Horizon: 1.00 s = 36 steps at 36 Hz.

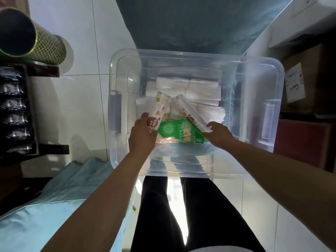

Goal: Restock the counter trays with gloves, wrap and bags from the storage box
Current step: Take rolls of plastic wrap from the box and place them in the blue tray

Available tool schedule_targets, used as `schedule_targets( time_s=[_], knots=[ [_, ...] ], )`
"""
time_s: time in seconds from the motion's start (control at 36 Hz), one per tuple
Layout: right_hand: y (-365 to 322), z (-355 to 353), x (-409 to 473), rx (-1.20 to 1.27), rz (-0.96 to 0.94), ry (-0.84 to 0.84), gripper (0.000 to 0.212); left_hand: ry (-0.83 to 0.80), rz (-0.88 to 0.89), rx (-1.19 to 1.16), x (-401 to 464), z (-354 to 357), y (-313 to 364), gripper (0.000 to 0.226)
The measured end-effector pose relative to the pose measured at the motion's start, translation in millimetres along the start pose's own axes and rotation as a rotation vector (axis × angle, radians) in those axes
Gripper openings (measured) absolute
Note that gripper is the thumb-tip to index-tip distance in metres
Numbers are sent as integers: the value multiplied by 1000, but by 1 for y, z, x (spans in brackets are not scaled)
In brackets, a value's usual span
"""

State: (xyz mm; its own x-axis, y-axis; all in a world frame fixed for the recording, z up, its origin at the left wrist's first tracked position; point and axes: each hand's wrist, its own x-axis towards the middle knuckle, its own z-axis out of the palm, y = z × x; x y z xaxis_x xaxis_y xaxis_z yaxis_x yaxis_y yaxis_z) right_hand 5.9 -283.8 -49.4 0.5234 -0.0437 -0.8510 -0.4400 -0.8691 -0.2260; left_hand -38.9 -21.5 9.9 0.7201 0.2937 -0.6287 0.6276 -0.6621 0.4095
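Observation:
A clear plastic storage box point(258, 135) stands on the tiled floor in front of my legs. Inside lie folded white plastic bags point(187, 86), a green glove pack point(180, 132) and two white printed rolls of wrap. My left hand point(142, 137) grips the near end of the left wrap roll point(160, 108), which tilts up and away. My right hand point(221, 134) holds the near end of the right wrap roll point(190, 111), which lies over the green pack.
A dark shelf unit point(16, 110) with a large patterned tube point(36, 42) on top stands at the left. A light blue sheet point(54, 197) lies at lower left. Cardboard boxes point(307, 77) and a red cabinet point(301, 140) are at the right. Dark fabric point(190, 24) hangs beyond the box.

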Motion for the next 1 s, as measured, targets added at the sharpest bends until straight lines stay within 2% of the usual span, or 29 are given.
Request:
schedule_targets(
  time_s=[0.11, 0.22, 0.42, 0.61, 0.75, 0.94, 1.0],
  knots=[
    [-25, 0, 3, 0, -85, 65, 58, 14, 1, -322, -35, -21, 4, 64],
    [-54, 3, 8, 17, -114, 80, 65, 86, -44, -507, -69, -40, 14, 62],
    [-87, 9, 23, -50, -91, 131, 56, 135, -90, -706, -101, -48, 25, 60],
    [-88, 10, 44, -101, -92, 15, 48, 100, -89, -701, -106, -42, 22, 59],
    [-78, 5, 28, -95, -154, 111, 43, 90, -59, -679, -118, -44, 19, 60],
    [-51, -20, -44, 231, -306, 255, 54, 74, 30, -621, -150, -67, 27, 61],
    [-46, -30, -75, 344, -328, 312, 51, 56, 70, -603, -158, -79, 34, 64]
  ],
)
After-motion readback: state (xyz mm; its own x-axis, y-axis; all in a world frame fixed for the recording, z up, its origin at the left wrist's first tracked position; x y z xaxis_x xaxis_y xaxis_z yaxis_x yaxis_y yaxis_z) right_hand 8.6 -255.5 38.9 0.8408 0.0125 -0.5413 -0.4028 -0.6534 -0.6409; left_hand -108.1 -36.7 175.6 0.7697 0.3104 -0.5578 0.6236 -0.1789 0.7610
